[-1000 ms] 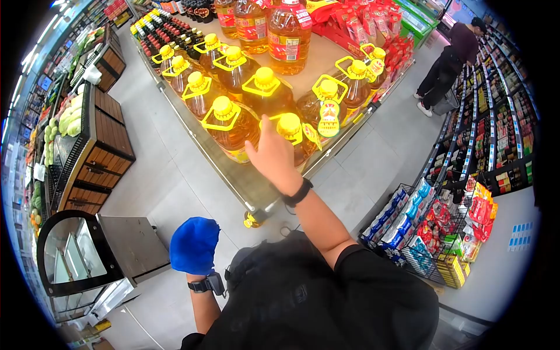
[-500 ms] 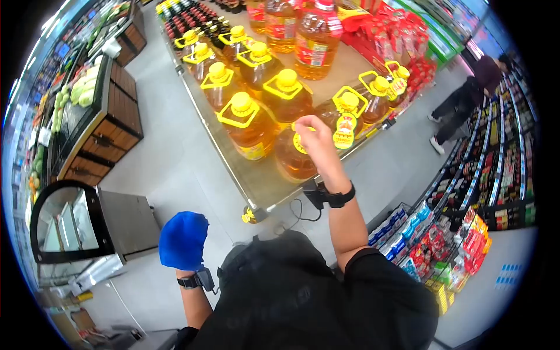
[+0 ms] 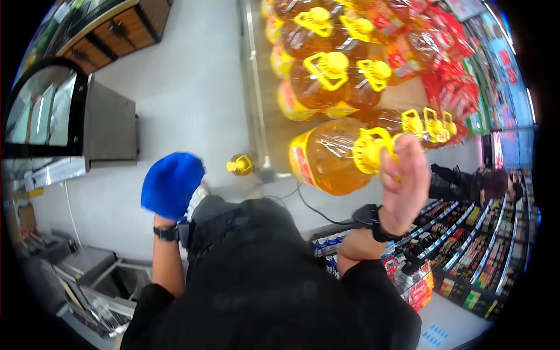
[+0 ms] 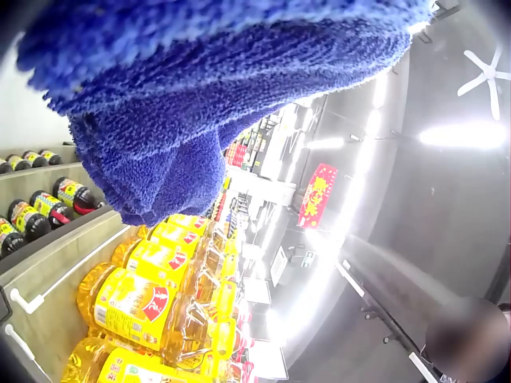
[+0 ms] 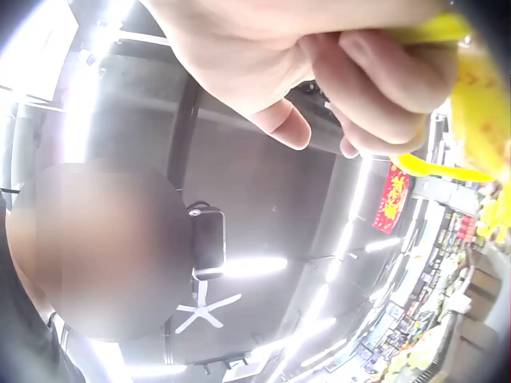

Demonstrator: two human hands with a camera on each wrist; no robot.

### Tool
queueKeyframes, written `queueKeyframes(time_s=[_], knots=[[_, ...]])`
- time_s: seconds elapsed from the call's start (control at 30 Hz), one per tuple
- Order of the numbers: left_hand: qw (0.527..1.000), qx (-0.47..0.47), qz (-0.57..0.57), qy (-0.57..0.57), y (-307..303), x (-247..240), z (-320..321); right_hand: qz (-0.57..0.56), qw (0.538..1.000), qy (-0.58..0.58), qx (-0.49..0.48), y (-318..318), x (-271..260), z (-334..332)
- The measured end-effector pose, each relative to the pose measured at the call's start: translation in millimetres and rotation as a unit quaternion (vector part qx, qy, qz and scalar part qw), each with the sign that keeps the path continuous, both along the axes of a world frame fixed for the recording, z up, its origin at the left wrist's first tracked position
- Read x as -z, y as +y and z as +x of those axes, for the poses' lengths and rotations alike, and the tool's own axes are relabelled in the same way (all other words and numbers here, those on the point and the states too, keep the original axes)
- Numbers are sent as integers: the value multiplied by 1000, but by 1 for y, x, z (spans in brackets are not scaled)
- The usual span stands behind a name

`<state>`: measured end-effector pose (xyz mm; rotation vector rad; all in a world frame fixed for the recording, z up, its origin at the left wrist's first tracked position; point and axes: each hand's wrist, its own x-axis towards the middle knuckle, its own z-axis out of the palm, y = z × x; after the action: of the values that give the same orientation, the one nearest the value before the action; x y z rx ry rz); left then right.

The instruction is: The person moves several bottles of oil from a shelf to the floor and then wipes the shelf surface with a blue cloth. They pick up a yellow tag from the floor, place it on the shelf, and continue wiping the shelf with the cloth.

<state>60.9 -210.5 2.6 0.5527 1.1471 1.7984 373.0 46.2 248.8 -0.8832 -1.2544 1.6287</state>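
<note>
A blue terry cloth (image 3: pixel 173 184) covers my left hand, hiding its fingers; only the strapped wrist (image 3: pixel 165 232) shows below it. In the left wrist view the cloth (image 4: pixel 184 104) drapes in thick folds. My right hand (image 3: pixel 406 181) has its fingers hooked round the yellow handle of a large cooking oil bottle (image 3: pixel 335 154). That bottle lies tilted in the head view, cap toward the hand, over the table's front corner. The right wrist view shows the curled fingers (image 5: pixel 379 88) at the yellow handle (image 5: pixel 447 169), with the thumb apart from them.
More oil bottles (image 3: pixel 318 81) stand in rows on the display table (image 3: pixel 265 116), beside red packets (image 3: pixel 452 76). A small yellow-capped bottle (image 3: pixel 240 165) is by the table corner. A steel cabinet (image 3: pixel 108 119) stands left, stocked shelves (image 3: pixel 466 239) right. Another person (image 3: pixel 490 184) is at far right.
My right hand has gone from reaching over the bottles to gripping one by its handle, drawing it toward me. The view has turned and dipped; the cloth stays on my left hand.
</note>
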Motion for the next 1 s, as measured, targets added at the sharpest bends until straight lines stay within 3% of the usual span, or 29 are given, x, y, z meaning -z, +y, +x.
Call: queueKeyframes(time_s=[0.03,0.07,0.1,0.13,0.23,0.3,0.4,0.47,0.57,0.67,0.77,0.9,1.0], knots=[[999,3,18,-34,-6,3,-10,23,1000,-9,-10,-6,0,-6],[997,7,36,-68,-12,6,-20,-4,997,25,-79,-6,3,-4],[986,9,83,-142,-11,9,-28,-5,998,-10,-70,-13,-3,-20],[995,21,60,-78,-15,4,-34,-14,995,-26,-96,-18,-4,-33],[983,4,81,-166,-24,3,-62,13,991,-95,-95,-45,0,-83],[997,-3,24,-74,-42,10,-87,-18,987,-86,-136,-55,7,-114],[999,4,31,4,-72,19,-125,-42,981,-100,-160,-76,24,-169],[999,8,36,37,-91,26,-149,-28,969,-173,-171,-89,36,-206],[986,-13,62,-152,-116,38,-182,-28,943,-276,-186,-103,70,-263],[981,-45,43,-184,-145,64,-204,-48,919,-317,-229,-106,130,-306],[994,-65,-33,-86,-184,85,-222,-2,885,-371,-282,-106,233,-365],[970,-100,-78,-207,-214,93,-230,131,750,-533,-369,-96,348,-401],[956,-113,-118,-242,-232,100,-226,185,704,-545,-417,-88,426,-423]])
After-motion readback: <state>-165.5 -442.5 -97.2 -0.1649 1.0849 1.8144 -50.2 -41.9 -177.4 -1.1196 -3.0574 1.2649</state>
